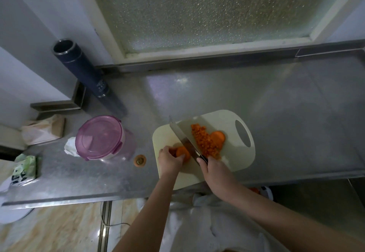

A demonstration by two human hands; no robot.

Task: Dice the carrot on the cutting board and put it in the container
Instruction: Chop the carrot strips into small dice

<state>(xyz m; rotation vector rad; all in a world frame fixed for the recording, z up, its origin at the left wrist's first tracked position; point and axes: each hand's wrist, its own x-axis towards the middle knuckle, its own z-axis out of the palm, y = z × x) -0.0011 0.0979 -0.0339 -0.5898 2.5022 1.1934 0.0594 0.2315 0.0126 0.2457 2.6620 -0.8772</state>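
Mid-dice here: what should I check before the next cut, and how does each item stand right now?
1. Left hand holds the carrot piece: ok.
2. Right hand grips the knife by its handle: ok.
3. Left fingers clear of the blade: cannot tell.
4. Diced carrot lies right of the blade, out of the cut: ok.
5. Container open for the dice: not ok, its purple lid is on.

Dim, cool indoor light; diffuse light from the frosted window [207, 8] leaves a pale glare patch on the steel counter [181, 80]. Wide-angle lens bends straight edges near the borders; slight overall softness
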